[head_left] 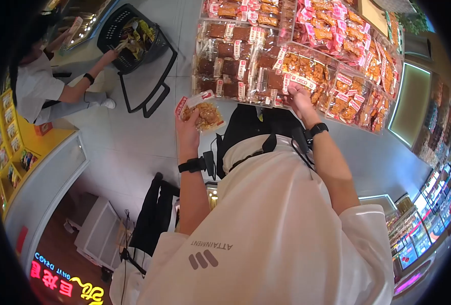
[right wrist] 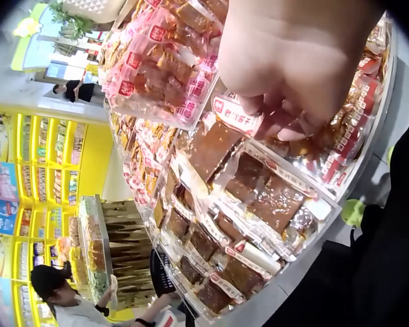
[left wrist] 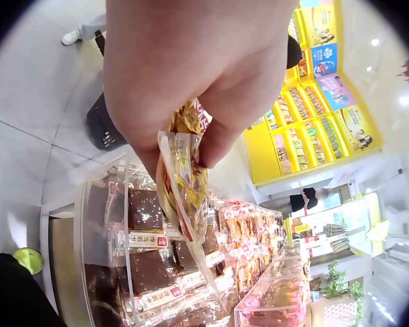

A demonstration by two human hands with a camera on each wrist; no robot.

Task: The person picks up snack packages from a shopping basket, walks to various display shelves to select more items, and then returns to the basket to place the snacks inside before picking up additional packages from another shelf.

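My left hand [head_left: 188,136] pinches a clear snack packet [head_left: 208,116] with golden-brown pieces inside and a red-and-white label. In the left wrist view that packet [left wrist: 184,184] hangs edge-on below the thumb and fingers, over the display. My right hand [head_left: 302,104] is at the front of the snack display, its fingertips gripping the labelled end of a brown-slab snack packet [right wrist: 215,151]. More brown-slab packets [right wrist: 266,194] lie beside and under it. Packets of orange-brown pieces [head_left: 340,104] fill the section to the right of this hand.
A clear-walled display bin [left wrist: 127,238] holds the packets, with pink-labelled ones [head_left: 327,30] farther back. To the left, a person [head_left: 47,84] in a white top reaches into a black shopping basket [head_left: 128,46]. Yellow shelves [head_left: 37,137] stand at far left.
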